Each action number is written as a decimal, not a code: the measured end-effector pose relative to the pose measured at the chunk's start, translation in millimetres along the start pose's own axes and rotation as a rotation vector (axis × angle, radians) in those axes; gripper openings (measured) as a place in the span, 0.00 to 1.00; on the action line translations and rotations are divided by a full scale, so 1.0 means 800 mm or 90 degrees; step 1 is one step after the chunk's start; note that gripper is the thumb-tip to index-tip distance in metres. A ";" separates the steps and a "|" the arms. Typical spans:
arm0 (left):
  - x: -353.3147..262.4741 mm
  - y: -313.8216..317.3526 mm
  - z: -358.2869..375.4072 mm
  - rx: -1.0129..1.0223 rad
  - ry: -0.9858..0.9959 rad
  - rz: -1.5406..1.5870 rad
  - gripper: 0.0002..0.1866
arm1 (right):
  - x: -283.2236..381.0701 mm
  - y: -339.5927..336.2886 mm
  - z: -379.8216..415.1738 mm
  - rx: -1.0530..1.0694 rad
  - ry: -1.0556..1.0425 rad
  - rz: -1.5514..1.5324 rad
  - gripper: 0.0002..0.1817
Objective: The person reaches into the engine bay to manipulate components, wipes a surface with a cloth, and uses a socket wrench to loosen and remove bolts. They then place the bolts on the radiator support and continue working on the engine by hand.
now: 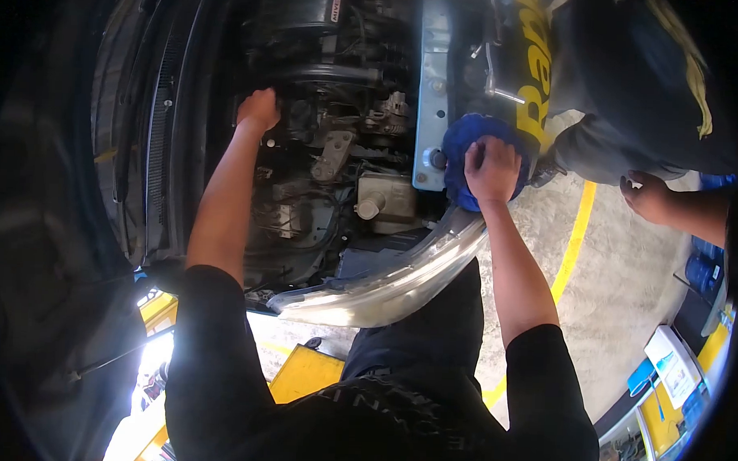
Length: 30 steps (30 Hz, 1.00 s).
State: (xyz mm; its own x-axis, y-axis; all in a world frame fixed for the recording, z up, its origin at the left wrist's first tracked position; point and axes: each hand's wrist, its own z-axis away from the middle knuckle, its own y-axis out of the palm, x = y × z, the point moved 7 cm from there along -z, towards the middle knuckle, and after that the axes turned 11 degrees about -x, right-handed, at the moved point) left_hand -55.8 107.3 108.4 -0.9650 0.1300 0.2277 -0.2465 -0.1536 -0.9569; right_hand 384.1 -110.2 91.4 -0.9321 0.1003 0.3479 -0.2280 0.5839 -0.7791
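My left hand (260, 110) reaches into the open engine bay, near its rear edge, with the fingers closed. Whatever those fingers hold, if anything, is hidden beneath the hand. A bunched blue cloth (461, 144) lies at the front edge of the car, and my right hand (495, 170) grips it from above with bent fingers. Just below the cloth is the clear headlight (383, 288). Between my arms sit a pale plastic reservoir (390, 200) with a round cap and a metal engine mount (333, 154).
A black fender cover with yellow lettering (533, 65) hangs over the front, with a metal wrench-like tool (504, 95) on it. Another person's hand (648, 197) is at the right. A yellow cabinet (305, 373) stands behind the headlight. The raised hood (43, 260) is at left.
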 end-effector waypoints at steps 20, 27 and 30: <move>-0.006 -0.011 -0.002 -0.020 -0.008 -0.031 0.12 | -0.001 0.002 -0.001 0.024 0.007 0.008 0.07; -0.008 -0.001 -0.004 -0.049 -0.029 0.008 0.11 | -0.002 0.000 -0.001 0.037 0.017 -0.004 0.06; -0.006 -0.003 -0.001 -0.075 -0.002 -0.014 0.12 | -0.001 0.003 0.001 0.006 0.000 0.007 0.06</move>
State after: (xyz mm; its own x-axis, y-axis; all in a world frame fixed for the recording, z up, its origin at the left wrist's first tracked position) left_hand -50.8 107.7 109.5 -0.9599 0.1293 0.2488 -0.2552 -0.0348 -0.9663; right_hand 384.3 -109.6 88.7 -0.9346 0.1066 0.3392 -0.2205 0.5748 -0.7880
